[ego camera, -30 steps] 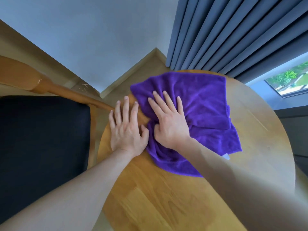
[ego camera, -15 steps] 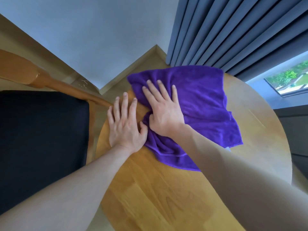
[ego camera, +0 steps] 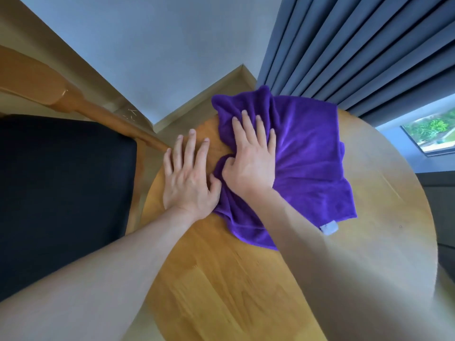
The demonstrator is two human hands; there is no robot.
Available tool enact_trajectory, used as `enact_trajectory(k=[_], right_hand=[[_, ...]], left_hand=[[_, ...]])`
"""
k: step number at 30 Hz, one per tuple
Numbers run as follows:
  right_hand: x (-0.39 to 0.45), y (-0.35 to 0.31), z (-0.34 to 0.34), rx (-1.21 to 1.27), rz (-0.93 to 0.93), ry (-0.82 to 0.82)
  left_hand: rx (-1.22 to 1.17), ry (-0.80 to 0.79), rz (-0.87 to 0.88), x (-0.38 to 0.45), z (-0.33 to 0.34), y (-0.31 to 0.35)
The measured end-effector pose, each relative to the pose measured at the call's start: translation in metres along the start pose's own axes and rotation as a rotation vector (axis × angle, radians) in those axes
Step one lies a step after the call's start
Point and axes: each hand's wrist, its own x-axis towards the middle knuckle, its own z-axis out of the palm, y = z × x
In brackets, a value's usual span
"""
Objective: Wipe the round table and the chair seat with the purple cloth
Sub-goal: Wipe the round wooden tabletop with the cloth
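Observation:
The purple cloth (ego camera: 307, 156) lies spread and rumpled on the far part of the round wooden table (ego camera: 246, 279); its far corner reaches past the table's rim. My right hand (ego camera: 251, 158) presses flat on the cloth's left part with straight fingers, and the fabric bunches around the thumb. Beside it, my left hand (ego camera: 189, 178) rests flat on the bare wood, its thumb touching the cloth's edge. The black chair seat (ego camera: 61, 193) is at the left, close against the table.
The chair's wooden frame (ego camera: 37, 82) curves along the seat's far side toward the table. Grey curtains (ego camera: 357, 45) hang behind the table at the upper right, with a window (ego camera: 430, 129) beside them. A white label (ego camera: 330, 227) sticks out of the cloth's near edge.
My right hand has slid the cloth away from me toward the table's far edge, and the cloth has bunched more. My left hand has stayed flat in about the same place.

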Motion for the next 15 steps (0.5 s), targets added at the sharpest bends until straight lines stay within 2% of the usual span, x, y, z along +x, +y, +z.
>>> enact_trajectory(k=[2, 7, 10, 12, 15], right_hand=[[-0.013, -0.005, 0.004, 0.017, -0.037, -0.021], [-0.058, 0.038, -0.006, -0.028, -0.399, -0.168], [-0.075, 0.068, -0.013, -0.105, -0.522, -0.183], [-0.072, 0.08, -0.017, -0.105, -0.482, -0.122], [-0.055, 0.071, -0.016, -0.064, -0.282, -0.009]], left_hand=[[0.009, -0.011, 0.006, 0.0, 0.0, -0.001], [-0.016, 0.002, 0.008, 0.001, -0.001, 0.001], [-0.016, 0.003, 0.007, 0.002, 0.0, 0.001], [-0.009, 0.004, 0.004, 0.002, 0.002, 0.001], [-0.006, 0.005, -0.004, 0.003, 0.003, -0.001]])
